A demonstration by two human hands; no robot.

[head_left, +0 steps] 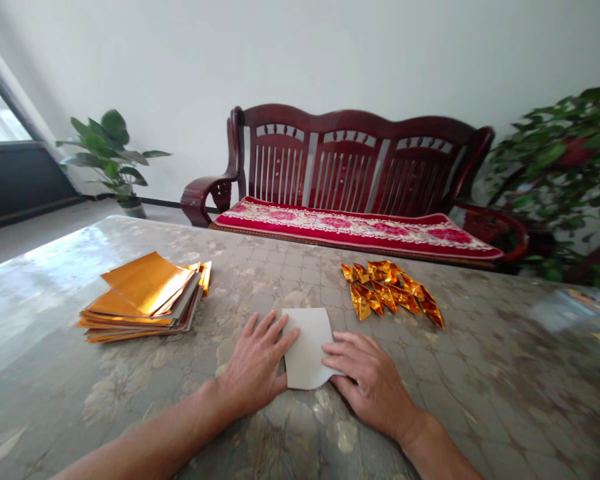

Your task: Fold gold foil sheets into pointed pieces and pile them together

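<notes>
On the table (250, 267), white paper (306, 350) lies with long axis forward.

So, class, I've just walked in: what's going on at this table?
A person has both bare hands on a pale sheet lying on the patterned table. The left hand is spread at its left edge; the right hand is at the right edge, where the near corner bends up. A stack of gold-faced sheets sits to the left, and folded gold pieces lie grouped beyond the right hand.
</notes>
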